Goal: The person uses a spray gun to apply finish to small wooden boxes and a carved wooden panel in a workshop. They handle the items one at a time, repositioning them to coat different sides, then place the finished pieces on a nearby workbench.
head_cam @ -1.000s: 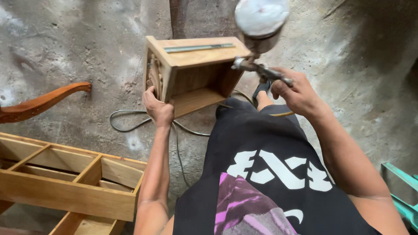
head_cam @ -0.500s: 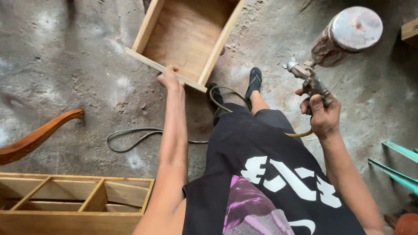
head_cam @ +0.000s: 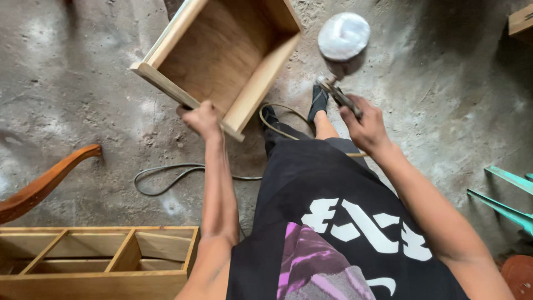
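Observation:
My left hand [head_cam: 202,119] grips the near front edge of an open wooden drawer box [head_cam: 222,55], which is tipped up off the concrete floor with its hollow inside facing me. My right hand [head_cam: 363,125] holds a metal spray gun [head_cam: 340,94] by its handle; the gun's round cup with a pale lid [head_cam: 344,36] sits on top. The gun is to the right of the box, a short gap apart. My foot in a black sandal [head_cam: 318,100] shows below the gun.
A hose [head_cam: 166,178] loops over the concrete floor between my legs and the box. A divided wooden frame [head_cam: 100,253] lies bottom left, a curved brown wooden piece [head_cam: 44,180] at left. Teal metal bars [head_cam: 502,197] stand at right.
The box has been tilted and swung closer, from lying flat to raised with its opening towards me. The spray gun moved left, nearer the box.

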